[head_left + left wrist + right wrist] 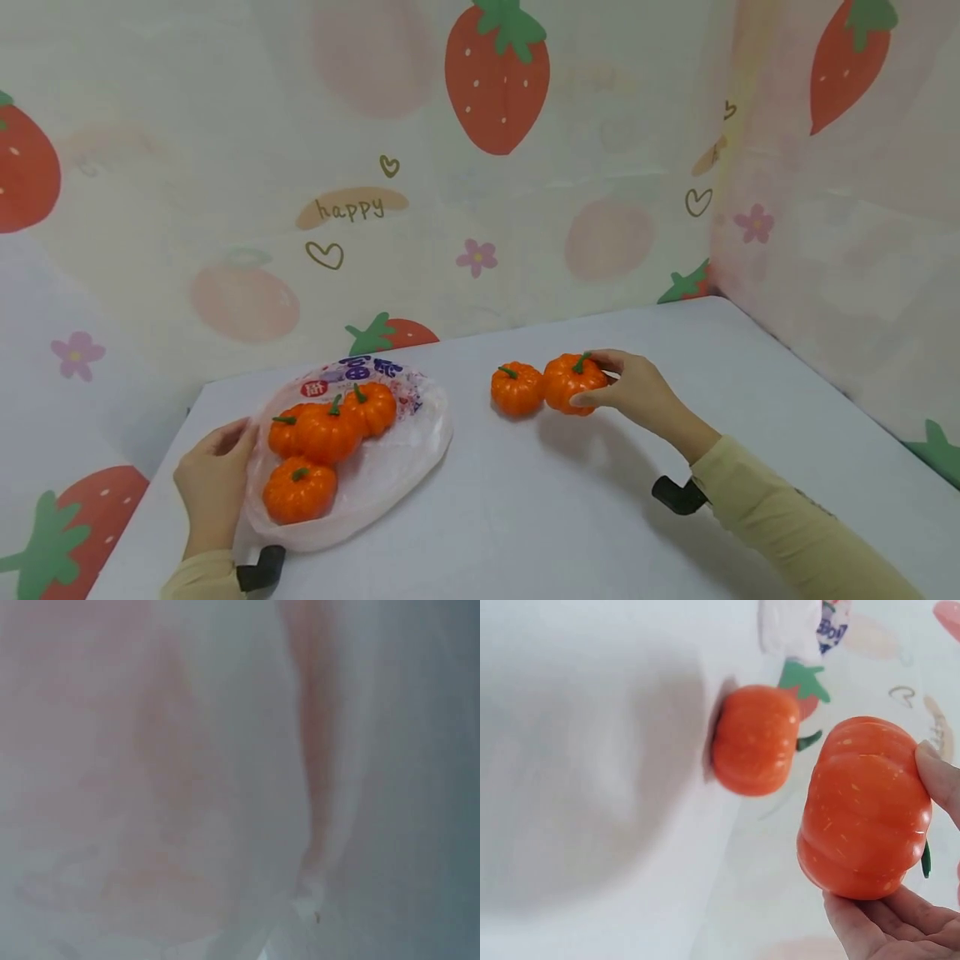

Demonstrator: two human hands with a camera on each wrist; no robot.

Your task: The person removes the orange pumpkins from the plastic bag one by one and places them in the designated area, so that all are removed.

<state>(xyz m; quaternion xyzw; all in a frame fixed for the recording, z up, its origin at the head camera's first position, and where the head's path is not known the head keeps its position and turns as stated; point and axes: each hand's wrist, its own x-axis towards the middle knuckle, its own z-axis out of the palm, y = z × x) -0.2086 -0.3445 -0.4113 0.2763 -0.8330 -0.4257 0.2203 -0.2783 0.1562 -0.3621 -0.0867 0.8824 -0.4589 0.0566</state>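
Observation:
My right hand [641, 392] grips a small orange pumpkin [567, 384] with a green stem, thumb and fingers on opposite sides. In the right wrist view this pumpkin [866, 810] is held above the white surface. A second pumpkin [517, 390] sits on the table just left of it. On the left, a white plastic bag [397, 492] with printed lettering lies spread open, several pumpkins [327, 433] inside. My left hand [217, 475] pinches the bag's left edge. The left wrist view is blurred, filled mostly by pale bag film [262, 750].
The white tabletop [480, 533] runs back to a curtain [480, 200] printed with strawberries, hearts and flowers. This backdrop also stands along the right side. A black wrist mount [678, 495] sits below my right wrist, another [261, 568] by my left.

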